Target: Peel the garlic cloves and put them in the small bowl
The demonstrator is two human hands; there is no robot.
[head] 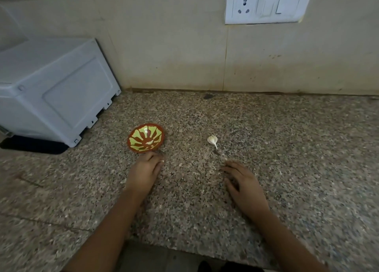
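Note:
A small red bowl [146, 138] with a yellow-green pattern stands on the speckled granite counter [287, 148]; a pale piece that may be a clove lies inside it. One unpeeled white garlic clove [212, 140] lies on the counter to the bowl's right. My left hand [146, 170] rests on the counter just below the bowl, fingers loosely curled, holding nothing that shows. My right hand [244, 184] lies flat on the counter below the clove, fingers spread and pointing up-left, a short gap from the clove.
A white plastic appliance [55, 89] sits at the back left on a dark mat. A tiled wall with a switch-and-socket plate [266, 4] rises behind the counter. The counter's front edge runs along the bottom.

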